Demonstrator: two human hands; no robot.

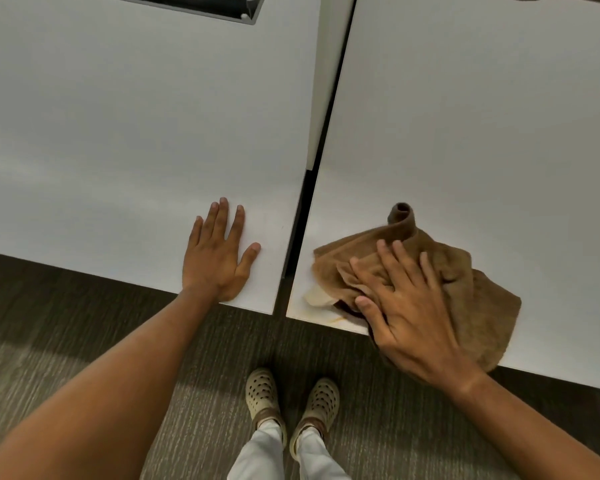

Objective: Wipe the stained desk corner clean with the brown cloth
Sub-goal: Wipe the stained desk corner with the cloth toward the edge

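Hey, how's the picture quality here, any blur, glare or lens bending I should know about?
Head view: the wide lens bows the desk edges and the gap between desks. Lighting is soft and even, with no hard glare on the white tops. The left hand is sharp; the right hand and brown cloth look slightly smeared. The orange stain at the corner stays readable.

An office: two white tables (136,133) set side by side, a cable cutout (194,6), grey striped carpet (84,323).

Brown cloth (465,271) on white desk (482,133)
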